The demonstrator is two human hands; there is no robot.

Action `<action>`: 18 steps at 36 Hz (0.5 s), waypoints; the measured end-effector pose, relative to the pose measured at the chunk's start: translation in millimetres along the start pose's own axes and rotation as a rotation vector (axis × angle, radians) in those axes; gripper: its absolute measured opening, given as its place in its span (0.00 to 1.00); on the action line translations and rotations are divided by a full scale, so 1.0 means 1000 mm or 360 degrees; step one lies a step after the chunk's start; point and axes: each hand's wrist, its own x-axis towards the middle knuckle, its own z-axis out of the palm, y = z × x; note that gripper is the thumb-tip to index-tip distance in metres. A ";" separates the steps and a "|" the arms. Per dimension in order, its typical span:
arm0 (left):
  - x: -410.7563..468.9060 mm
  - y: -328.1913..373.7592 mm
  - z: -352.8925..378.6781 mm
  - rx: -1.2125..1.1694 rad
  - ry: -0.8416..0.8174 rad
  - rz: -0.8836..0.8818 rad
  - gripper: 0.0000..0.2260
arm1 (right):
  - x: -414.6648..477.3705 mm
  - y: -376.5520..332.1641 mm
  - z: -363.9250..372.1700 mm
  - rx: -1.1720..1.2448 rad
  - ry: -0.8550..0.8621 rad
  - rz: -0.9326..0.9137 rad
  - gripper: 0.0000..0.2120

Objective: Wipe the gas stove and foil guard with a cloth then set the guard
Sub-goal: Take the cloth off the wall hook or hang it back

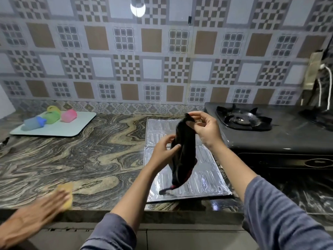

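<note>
While both hands hold a dark cloth (pixel 183 150) in the air, a marbled stone counter (pixel 81 156) spreads beneath and to their left. Just right of the hands sits the black gas stove (pixel 288 134), its burner grate uncovered. Directly under the hands, the silver foil guard (pixel 203 175) lies flat on the counter, touching the stove's near side — the hanging cloth hides its middle. Far left of the hands, a pale tray (pixel 75 129) carries coloured cups (pixel 52 117) lying on their sides. The right hand (pixel 205 130) pinches the cloth's top edge; the left hand (pixel 164 150) grips its side lower down. At lower left, another person's blurred hand (pixel 48 204) presses a yellow sponge (pixel 67 194) on the counter.
</note>
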 end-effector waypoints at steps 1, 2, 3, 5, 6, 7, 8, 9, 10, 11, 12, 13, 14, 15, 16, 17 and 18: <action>0.001 -0.001 0.003 0.0003 -0.0007 0.0008 0.10 | 0.001 0.000 -0.002 -0.0020 0.0005 -0.0007 0.10; 0.002 -0.003 0.005 -0.0005 -0.0018 0.0007 0.08 | 0.001 -0.001 -0.005 -0.0056 0.0014 -0.0021 0.09; 0.003 -0.003 0.008 -0.0022 -0.0021 0.0014 0.06 | 0.002 -0.001 -0.008 -0.0105 0.0027 -0.0033 0.09; 0.004 -0.004 0.013 -0.0055 -0.0006 0.0029 0.05 | 0.005 0.000 -0.015 -0.0205 0.0060 -0.0045 0.08; 0.006 -0.003 0.015 -0.0074 0.0006 0.0024 0.05 | 0.006 0.001 -0.019 -0.0267 0.0080 -0.0047 0.07; 0.007 -0.004 0.017 -0.0088 0.0016 0.0016 0.05 | 0.008 0.003 -0.024 -0.0336 0.0101 -0.0048 0.07; 0.010 -0.003 0.018 -0.0088 0.0028 0.0011 0.05 | 0.009 0.005 -0.030 -0.0402 0.0118 -0.0052 0.06; 0.013 -0.003 0.019 -0.0081 0.0048 0.0017 0.05 | 0.011 0.007 -0.036 -0.0455 0.0134 -0.0060 0.06; 0.016 -0.002 0.020 -0.0068 0.0078 0.0030 0.05 | 0.013 0.009 -0.041 -0.0497 0.0148 -0.0076 0.05; 0.021 -0.001 0.021 -0.0053 0.0115 0.0047 0.05 | 0.015 0.012 -0.047 -0.0532 0.0169 -0.0094 0.05; 0.025 0.000 0.022 -0.0034 0.0154 0.0057 0.05 | 0.017 0.014 -0.052 -0.0565 0.0195 -0.0114 0.05; 0.031 0.001 0.022 -0.0016 0.0186 0.0059 0.06 | 0.020 0.017 -0.057 -0.0598 0.0221 -0.0130 0.04; 0.037 0.002 0.023 -0.0001 0.0212 0.0060 0.05 | 0.022 0.019 -0.061 -0.0633 0.0243 -0.0142 0.04; 0.042 0.004 0.023 0.0015 0.0233 0.0067 0.06 | 0.025 0.021 -0.065 -0.0661 0.0260 -0.0153 0.04; 0.049 0.006 0.024 0.0045 0.0256 0.0082 0.07 | 0.028 0.024 -0.068 -0.0682 0.0271 -0.0170 0.04; 0.056 0.008 0.025 0.0088 0.0279 0.0103 0.07 | 0.032 0.027 -0.072 -0.0698 0.0277 -0.0183 0.05; 0.064 0.011 0.026 0.0135 0.0297 0.0128 0.08 | 0.037 0.029 -0.075 -0.0716 0.0279 -0.0201 0.05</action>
